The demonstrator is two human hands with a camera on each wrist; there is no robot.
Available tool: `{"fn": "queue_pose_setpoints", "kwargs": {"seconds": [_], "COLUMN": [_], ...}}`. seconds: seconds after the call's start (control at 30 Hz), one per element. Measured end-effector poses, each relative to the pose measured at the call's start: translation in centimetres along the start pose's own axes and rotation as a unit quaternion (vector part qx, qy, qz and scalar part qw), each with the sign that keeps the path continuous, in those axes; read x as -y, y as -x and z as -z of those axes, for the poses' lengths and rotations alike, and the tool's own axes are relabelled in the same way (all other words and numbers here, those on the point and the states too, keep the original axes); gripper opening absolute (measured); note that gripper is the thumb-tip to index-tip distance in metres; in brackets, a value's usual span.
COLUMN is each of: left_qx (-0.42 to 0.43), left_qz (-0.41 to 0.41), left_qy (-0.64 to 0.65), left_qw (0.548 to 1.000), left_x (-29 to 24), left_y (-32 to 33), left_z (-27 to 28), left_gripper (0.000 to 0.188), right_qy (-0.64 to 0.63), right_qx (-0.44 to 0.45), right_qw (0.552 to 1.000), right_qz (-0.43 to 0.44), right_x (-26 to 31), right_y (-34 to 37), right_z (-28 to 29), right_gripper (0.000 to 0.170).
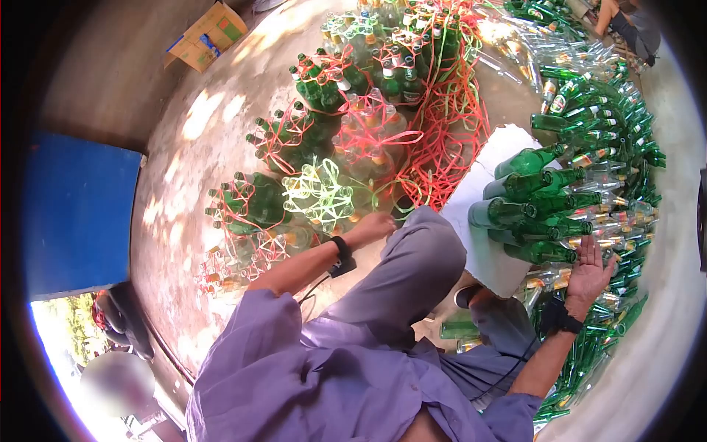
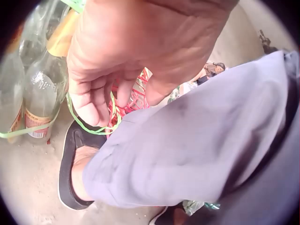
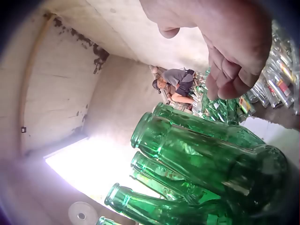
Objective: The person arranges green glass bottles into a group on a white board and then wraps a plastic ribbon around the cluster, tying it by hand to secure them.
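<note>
Several green glass bottles [image 1: 508, 214] stand grouped on a white slab [image 1: 490, 158] in front of the bent legs. My right hand [image 1: 589, 272] is beside the nearest bottle neck, fingers extended; in the right wrist view it hovers above the green bottles [image 3: 201, 150]. My left hand [image 1: 372, 230] is by the raised knee, fingers loosely bent, with the thumb apart from them in the left wrist view. A thin green strap [image 2: 86, 129] loops close around those fingertips. Strap-tied clear bottles [image 2: 44, 89] stand beside this hand.
Bundles of green bottles [image 1: 254, 199] and clear bottles [image 1: 368, 136] stand tied on the floor. A heap of red straps [image 1: 449, 158] lies behind the slab. Loose bottles [image 1: 604, 132] pile up along the right. Another person [image 3: 176, 84] crouches farther off. A cardboard box [image 1: 208, 37] lies at the back.
</note>
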State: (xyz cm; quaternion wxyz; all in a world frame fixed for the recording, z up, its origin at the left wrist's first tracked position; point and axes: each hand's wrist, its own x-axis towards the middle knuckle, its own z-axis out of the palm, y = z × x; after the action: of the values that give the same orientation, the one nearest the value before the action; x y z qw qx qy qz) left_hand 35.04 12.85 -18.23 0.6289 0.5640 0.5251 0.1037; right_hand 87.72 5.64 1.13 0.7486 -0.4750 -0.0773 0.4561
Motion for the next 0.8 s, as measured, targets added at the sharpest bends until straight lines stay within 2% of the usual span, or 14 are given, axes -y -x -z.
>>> {"fn": "queue_pose_setpoints", "kwargs": {"seconds": [0.03,0.1,0.17,0.2,0.23,0.3,0.43,0.53,0.6,0.73,0.8], "left_qx": [0.001,-0.112,-0.133,-0.157,-0.155,-0.116,-0.073,-0.072,0.01,-0.02,-0.01], "left_qz": [0.005,-0.07,-0.07,-0.076,-0.074,-0.111,-0.101,-0.067,0.003,0.026,0.069], "left_qy": [0.002,-0.162,-0.148,-0.135,-0.135,-0.176,-0.251,-0.257,-0.278,-0.309,-0.336], "left_qw": [1.0,0.978,0.977,0.975,0.976,0.971,0.96,0.961,0.96,0.95,0.939], "left_x": [-0.2,-0.8,-1.4,-1.6,-0.9,0.7,2.2,2.4,2.4,2.9,2.4], "left_y": [-0.5,-1.7,-3.0,-3.7,-4.8,-7.0,-8.7,-9.0,-9.2,-8.5,-8.2], "left_z": [-0.5,-1.2,-1.7,-1.7,-1.6,-1.3,-1.5,-1.6,-1.6,-2.5,-2.5], "left_gripper": [0.04,0.041,0.042,0.042,0.042,0.042,0.041,0.035,0.041,0.038,0.036], "right_qy": [0.001,0.005,-0.013,-0.012,-0.011,-0.027,-0.025,-0.005,-0.003,-0.007,-0.005], "right_qx": [0.001,-0.005,0.002,-0.02,-0.023,0.035,0.075,0.08,0.057,0.038,0.044], "right_qw": [1.0,1.0,1.0,1.0,1.0,0.999,0.997,0.996,0.998,0.999,0.999], "right_qz": [0.003,0.002,-0.004,0.0,-0.001,-0.012,-0.026,-0.026,-0.021,-0.023,-0.026], "right_x": [0.1,0.2,0.6,0.6,0.8,0.9,1.3,1.7,1.9,2.2,2.3], "right_y": [0.2,0.2,-0.1,0.6,0.8,0.8,1.3,1.7,1.8,1.5,1.5], "right_z": [-0.2,-0.5,0.0,-1.6,-1.8,-2.0,-2.3,-2.5,-2.6,-1.6,-1.4], "right_gripper": [0.067,0.067,0.069,0.069,0.069,0.067,0.066,0.066,0.066,0.067,0.067]}}
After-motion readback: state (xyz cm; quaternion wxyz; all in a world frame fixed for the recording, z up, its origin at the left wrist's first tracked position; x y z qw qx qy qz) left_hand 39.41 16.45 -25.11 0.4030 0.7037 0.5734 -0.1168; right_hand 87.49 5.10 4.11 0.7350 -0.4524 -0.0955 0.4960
